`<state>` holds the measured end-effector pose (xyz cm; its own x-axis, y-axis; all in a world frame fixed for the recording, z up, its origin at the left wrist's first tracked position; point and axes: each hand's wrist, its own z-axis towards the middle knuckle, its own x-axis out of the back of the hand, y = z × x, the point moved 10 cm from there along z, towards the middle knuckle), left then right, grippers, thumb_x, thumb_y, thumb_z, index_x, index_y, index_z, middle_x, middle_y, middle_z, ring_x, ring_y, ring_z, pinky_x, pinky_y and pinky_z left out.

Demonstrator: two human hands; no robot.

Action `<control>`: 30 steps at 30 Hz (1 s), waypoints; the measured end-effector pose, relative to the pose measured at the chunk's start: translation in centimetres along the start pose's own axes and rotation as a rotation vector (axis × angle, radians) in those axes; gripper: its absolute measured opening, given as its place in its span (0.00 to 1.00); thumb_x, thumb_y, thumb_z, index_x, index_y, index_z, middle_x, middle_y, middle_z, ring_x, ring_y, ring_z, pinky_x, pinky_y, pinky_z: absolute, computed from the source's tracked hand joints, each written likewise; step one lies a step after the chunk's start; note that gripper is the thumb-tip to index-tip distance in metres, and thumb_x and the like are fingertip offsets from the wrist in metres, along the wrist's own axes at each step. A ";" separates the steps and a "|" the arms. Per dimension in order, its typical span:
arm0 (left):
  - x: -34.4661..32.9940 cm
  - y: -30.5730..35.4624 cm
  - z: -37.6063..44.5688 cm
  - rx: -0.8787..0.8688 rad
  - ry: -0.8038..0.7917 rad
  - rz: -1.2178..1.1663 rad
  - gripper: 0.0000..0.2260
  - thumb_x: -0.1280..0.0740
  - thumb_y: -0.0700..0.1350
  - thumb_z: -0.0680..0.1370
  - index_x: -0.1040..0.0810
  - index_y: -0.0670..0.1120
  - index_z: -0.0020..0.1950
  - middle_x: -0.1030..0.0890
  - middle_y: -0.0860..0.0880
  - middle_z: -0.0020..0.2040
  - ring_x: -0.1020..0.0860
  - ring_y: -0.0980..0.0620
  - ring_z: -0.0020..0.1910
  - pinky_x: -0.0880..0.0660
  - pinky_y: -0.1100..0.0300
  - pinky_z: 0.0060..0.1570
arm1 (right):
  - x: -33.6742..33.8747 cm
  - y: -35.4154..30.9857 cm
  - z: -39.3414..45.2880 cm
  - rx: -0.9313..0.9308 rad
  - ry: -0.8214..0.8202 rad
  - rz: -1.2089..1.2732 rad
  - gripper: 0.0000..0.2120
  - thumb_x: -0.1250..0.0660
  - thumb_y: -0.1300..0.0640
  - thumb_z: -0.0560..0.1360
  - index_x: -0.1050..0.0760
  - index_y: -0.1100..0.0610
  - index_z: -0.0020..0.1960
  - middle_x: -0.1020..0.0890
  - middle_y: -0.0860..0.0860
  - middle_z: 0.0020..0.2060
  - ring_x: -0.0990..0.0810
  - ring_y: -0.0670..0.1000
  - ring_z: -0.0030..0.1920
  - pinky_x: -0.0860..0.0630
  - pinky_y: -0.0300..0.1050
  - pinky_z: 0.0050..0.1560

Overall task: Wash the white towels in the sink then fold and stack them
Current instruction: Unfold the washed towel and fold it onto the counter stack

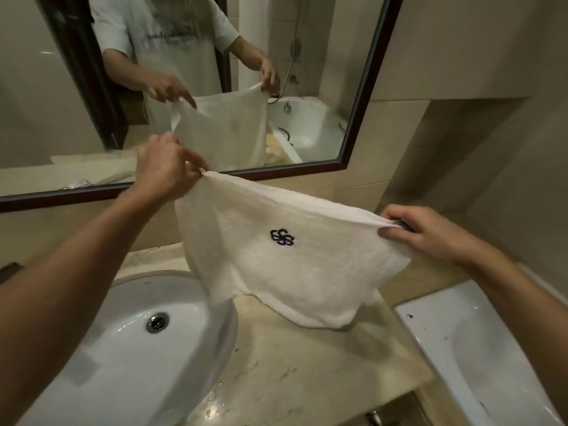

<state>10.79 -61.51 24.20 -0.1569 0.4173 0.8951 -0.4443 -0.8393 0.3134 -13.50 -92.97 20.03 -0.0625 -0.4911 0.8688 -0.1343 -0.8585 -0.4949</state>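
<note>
A: The left hand [167,172] and right hand [430,233], well apart, pinch the white towel's [295,265] top corners, stretched above the marble counter [295,373], sink [129,339] at 8 o'clock.

B: Folding's starting; next, probably bring those 2 corners together evenly.

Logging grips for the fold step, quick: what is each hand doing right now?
Left hand: pinches one top corner of the white towel.
Right hand: pinches the other top corner of the same towel.
</note>
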 end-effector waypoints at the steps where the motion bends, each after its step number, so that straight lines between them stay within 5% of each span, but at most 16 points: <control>1: 0.2 0.1 -0.1 -0.005 0.043 0.110 0.06 0.30 0.49 0.78 0.14 0.53 0.53 0.25 0.47 0.49 0.31 0.45 0.50 0.32 0.51 0.50 | 0.2 -0.5 0.0 0.038 0.039 0.010 0.07 0.33 0.55 0.80 0.22 0.43 0.48 0.18 0.43 0.43 0.20 0.45 0.44 0.23 0.51 0.45; 6: -0.9 -2.5 -0.6 0.144 0.079 0.025 0.11 0.35 0.49 0.79 0.16 0.58 0.57 0.16 0.45 0.53 0.21 0.39 0.53 0.24 0.51 0.47 | 0.1 -2.7 -0.2 0.111 0.046 0.107 0.12 0.36 0.56 0.82 0.21 0.39 0.54 0.18 0.36 0.47 0.19 0.43 0.50 0.22 0.49 0.49; 9: -3.2 -3.7 -1.3 0.311 -0.001 -0.377 0.14 0.43 0.44 0.75 0.19 0.54 0.49 0.15 0.46 0.41 0.17 0.41 0.44 0.18 0.46 0.45 | -0.1 -4.7 -0.4 0.190 0.043 0.086 0.08 0.36 0.55 0.82 0.19 0.45 0.55 0.22 0.36 0.53 0.22 0.43 0.55 0.26 0.46 0.52; 11: -5.1 -4.1 -2.1 0.489 -0.018 -0.761 0.11 0.45 0.41 0.78 0.23 0.47 0.49 0.16 0.40 0.47 0.16 0.38 0.40 0.17 0.47 0.39 | -0.9 -5.9 -0.6 0.209 -0.013 0.142 0.09 0.38 0.55 0.82 0.19 0.49 0.56 0.24 0.37 0.63 0.24 0.43 0.63 0.25 0.47 0.58; 15: -7.5 -3.1 -2.9 0.716 -0.076 -1.153 0.25 0.35 0.60 0.75 0.24 0.41 0.60 0.20 0.40 0.56 0.16 0.41 0.46 0.17 0.53 0.37 | -3.0 -7.4 -0.9 0.141 -0.115 0.309 0.11 0.38 0.53 0.79 0.18 0.54 0.52 0.16 0.49 0.47 0.18 0.51 0.49 0.22 0.54 0.48; 17: -7.0 -1.9 -2.8 0.665 -0.050 -1.017 0.34 0.27 0.65 0.70 0.26 0.41 0.65 0.23 0.44 0.56 0.19 0.45 0.49 0.18 0.56 0.38 | -4.0 -8.8 -0.8 0.160 -0.143 0.383 0.13 0.40 0.54 0.77 0.19 0.59 0.49 0.18 0.54 0.43 0.20 0.51 0.44 0.26 0.48 0.43; 20: -6.8 0.0 -2.5 0.519 -0.023 -0.712 0.26 0.23 0.49 0.72 0.30 0.42 0.63 0.26 0.45 0.55 0.25 0.47 0.51 0.25 0.56 0.47 | -5.0 -10.8 -0.5 0.206 -0.175 0.449 0.13 0.43 0.58 0.75 0.22 0.63 0.44 0.22 0.56 0.40 0.24 0.50 0.42 0.30 0.44 0.42; 23: -7.4 0.5 -2.1 0.466 -0.030 -0.679 0.20 0.30 0.36 0.74 0.33 0.45 0.63 0.26 0.42 0.60 0.25 0.42 0.57 0.23 0.48 0.58 | -5.4 -11.6 0.1 0.191 -0.194 0.505 0.13 0.44 0.60 0.71 0.27 0.70 0.43 0.26 0.56 0.39 0.27 0.49 0.40 0.32 0.41 0.39; 26: -7.0 1.5 -1.8 0.334 -0.068 -0.621 0.28 0.35 0.31 0.76 0.36 0.48 0.72 0.28 0.40 0.66 0.26 0.39 0.62 0.22 0.43 0.58 | -5.8 -11.8 0.7 0.149 -0.215 0.565 0.12 0.44 0.59 0.69 0.30 0.69 0.41 0.28 0.53 0.38 0.29 0.45 0.38 0.33 0.35 0.36; 30: -5.1 5.4 -2.9 -0.044 -0.200 -0.441 0.37 0.38 0.30 0.78 0.48 0.53 0.81 0.30 0.39 0.71 0.26 0.42 0.61 0.23 0.52 0.52 | -5.5 -12.6 1.2 0.158 -0.231 0.550 0.09 0.43 0.58 0.71 0.28 0.63 0.40 0.26 0.48 0.37 0.27 0.40 0.37 0.31 0.30 0.36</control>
<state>6.69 -67.16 20.39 0.2256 0.6513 0.7245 -0.4676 -0.5800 0.6671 -10.32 -79.64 21.47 0.1374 -0.8724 0.4690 0.0064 -0.4727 -0.8812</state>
